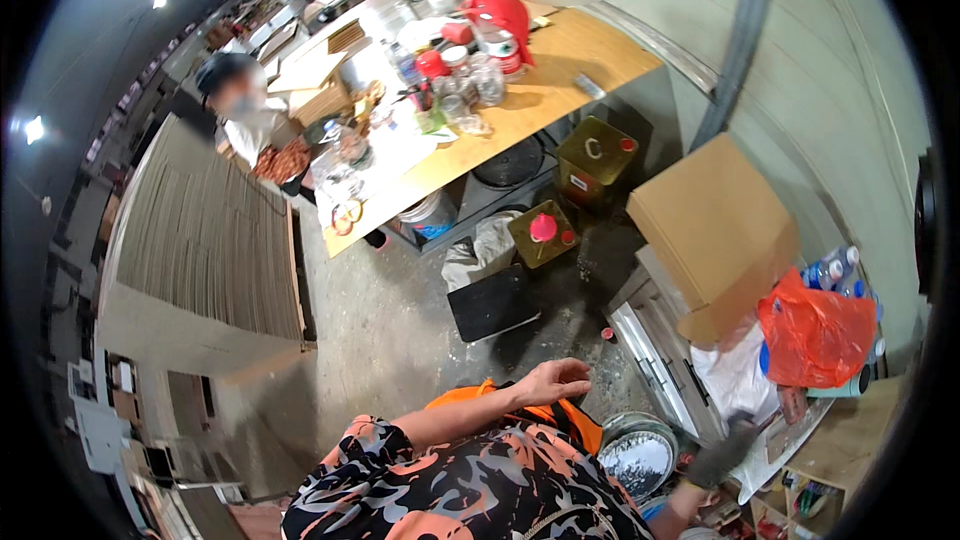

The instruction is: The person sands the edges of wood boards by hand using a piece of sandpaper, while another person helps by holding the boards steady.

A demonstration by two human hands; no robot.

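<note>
Head view, bare left hand [553, 381] over orange cloth [575, 418]

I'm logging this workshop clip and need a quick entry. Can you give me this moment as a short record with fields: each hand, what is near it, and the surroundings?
left hand: bare, fingers curled, holding nothing, above the orange cloth at the person's front
right hand: in a dark glove, low at the right; whether its grip holds anything cannot be told
near right hand: round metal dish, white cabinet
floor: two olive square cans, dark board
right side: cardboard box, red plastic bag
table: wooden, crowded with jars
others: a person seated behind the table
</note>
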